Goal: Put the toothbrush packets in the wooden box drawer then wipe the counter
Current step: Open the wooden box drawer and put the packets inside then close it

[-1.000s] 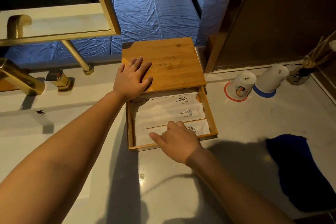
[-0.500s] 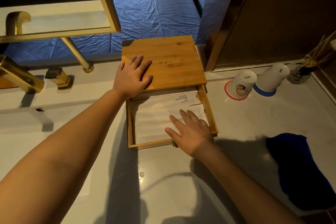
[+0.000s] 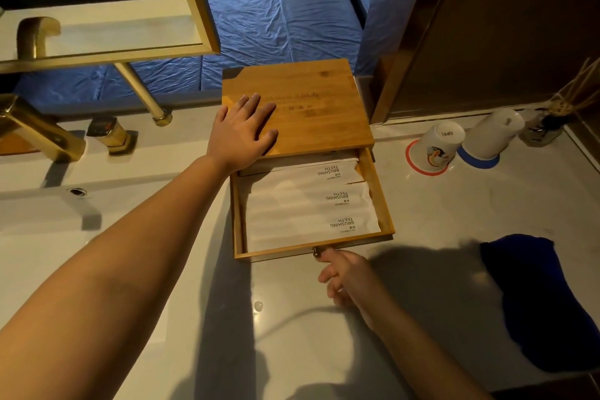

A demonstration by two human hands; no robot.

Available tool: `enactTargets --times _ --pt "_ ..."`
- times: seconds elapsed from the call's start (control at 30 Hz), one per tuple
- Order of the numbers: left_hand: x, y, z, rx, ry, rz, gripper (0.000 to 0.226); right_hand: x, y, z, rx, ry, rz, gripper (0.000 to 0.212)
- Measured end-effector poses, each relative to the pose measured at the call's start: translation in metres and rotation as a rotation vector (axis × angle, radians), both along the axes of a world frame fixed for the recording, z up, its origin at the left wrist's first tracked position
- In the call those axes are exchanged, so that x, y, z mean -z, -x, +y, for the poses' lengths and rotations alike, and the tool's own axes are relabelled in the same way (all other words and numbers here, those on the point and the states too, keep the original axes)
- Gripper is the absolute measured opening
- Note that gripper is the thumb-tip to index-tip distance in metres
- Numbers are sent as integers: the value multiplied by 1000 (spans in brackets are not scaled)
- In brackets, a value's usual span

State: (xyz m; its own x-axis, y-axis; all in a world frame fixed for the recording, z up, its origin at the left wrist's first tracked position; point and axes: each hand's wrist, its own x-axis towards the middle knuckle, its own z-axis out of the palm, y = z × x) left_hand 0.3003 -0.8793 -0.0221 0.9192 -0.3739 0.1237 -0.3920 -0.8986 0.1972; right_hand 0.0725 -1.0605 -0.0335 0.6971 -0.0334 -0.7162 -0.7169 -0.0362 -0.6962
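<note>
From the head view, the wooden box (image 3: pixel 297 107) sits on the pale counter (image 3: pixel 454 221) with its drawer (image 3: pixel 378 191) pulled out toward the camera. Three white toothbrush packets (image 3: pixel 308 204) lie overlapping inside the drawer, each printed "BRUSHING TEETH" with a smaller line reading "TOOTHBRUSH", all upside down from here. A further white edge shows under the box lid, mostly covered. Faint engraved lettering runs across the box top, too dim to read.

The left hand (image 3: pixel 242 133) lies flat on the box's near left corner, fingers spread wide and holding nothing. The right hand (image 3: pixel 344 273) is just in front of the drawer, index finger stretched to the small round knob (image 3: pixel 315 251) and touching or nearly touching it, the other fingers loosely curled and empty; motion blur softens it.

To the right, two upturned white cups stand side by side: one (image 3: pixel 438 144) on a red-rimmed coaster with "OPPI"-like letters on its base and a cartoon figure, partly legible only; the other (image 3: pixel 490 136) on a blue coaster, its mark unreadable. A reed diffuser (image 3: pixel 545 127) stands beyond them in shadow. A dark blue cloth (image 3: pixel 545 302) lies on the counter at the right, its edge cut off by the frame. A gold tap (image 3: pixel 39 130) is at the left, partly cropped
</note>
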Motion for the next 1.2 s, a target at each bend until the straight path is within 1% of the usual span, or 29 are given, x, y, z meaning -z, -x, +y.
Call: enactTargets --times 0.07,0.1,0.17,0.23,0.37,0.67,0.93,1.07,1.2 --pt "0 0 0 0 0 3 59 -4 -10 7 64 -132 50 26" --pt "0 0 0 0 1 4 59 -5 -14 11 71 -148 65 27" --pt "-1 0 -1 0 1 2 60 -7 -18 15 52 -96 73 29" --pt "-1 1 0 0 3 8 61 -7 -17 15 39 -47 37 28" --pt "-1 1 0 3 7 12 60 -5 -12 13 61 -43 -30 26" --pt "-1 -1 1 -3 -9 24 60 13 -20 21 98 -12 -92 28" --pt "0 -1 1 -6 -13 25 61 25 -58 23 135 24 -134 33" --pt "1 -2 2 -9 -17 16 67 29 -81 22 106 78 -154 28" --pt "1 -2 1 -9 -26 14 68 32 -109 21 86 112 -210 27"
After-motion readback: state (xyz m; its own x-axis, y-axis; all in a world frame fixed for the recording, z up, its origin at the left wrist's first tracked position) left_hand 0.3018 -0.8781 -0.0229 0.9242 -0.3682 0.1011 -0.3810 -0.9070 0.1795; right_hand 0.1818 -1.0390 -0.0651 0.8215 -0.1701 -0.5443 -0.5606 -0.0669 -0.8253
